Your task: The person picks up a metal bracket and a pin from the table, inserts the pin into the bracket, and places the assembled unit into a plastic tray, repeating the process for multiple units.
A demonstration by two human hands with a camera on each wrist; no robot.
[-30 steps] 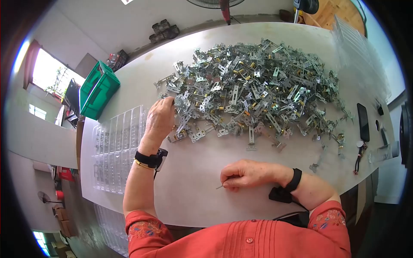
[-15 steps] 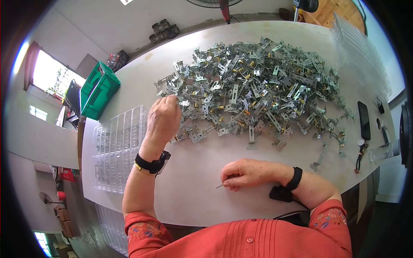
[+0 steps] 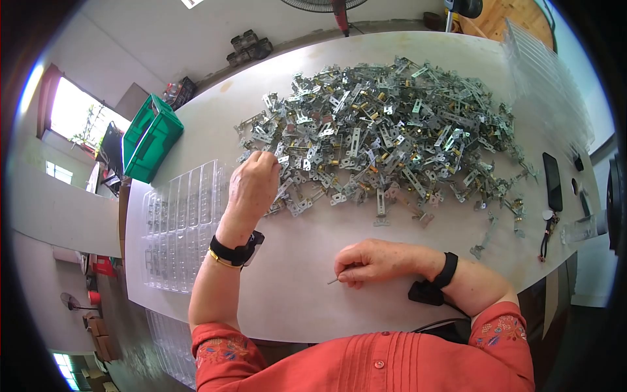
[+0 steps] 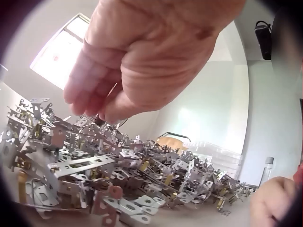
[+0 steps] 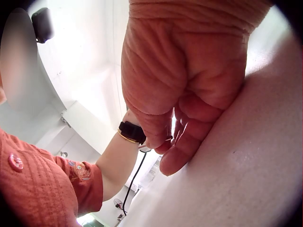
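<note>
Over the near left edge of a heap of small metal brackets (image 3: 392,130) is my left hand (image 3: 255,185), its fingers bent and thumb close to the fingertips. In the left wrist view, this hand (image 4: 147,61) hangs above the brackets (image 4: 142,165); I cannot tell whether something small is between its fingertips. Lower on the table, my right hand (image 3: 369,261) rests at its side and pinches a thin metal pin (image 3: 332,281), whose end pokes out to the left. The right wrist view shows the right hand (image 5: 184,80) with curled fingers low over the tabletop.
Clear plastic compartment trays (image 3: 179,225) lie left of the left forearm. A green crate (image 3: 153,140) stands at the table's far left. To the right are a phone (image 3: 552,183), a clear bottle (image 3: 583,228) and stacked clear trays (image 3: 545,85). Loose brackets lie near the heap's front.
My left hand has drawn slightly back and to the right along the heap's edge. The right hand keeps its place with the pin.
</note>
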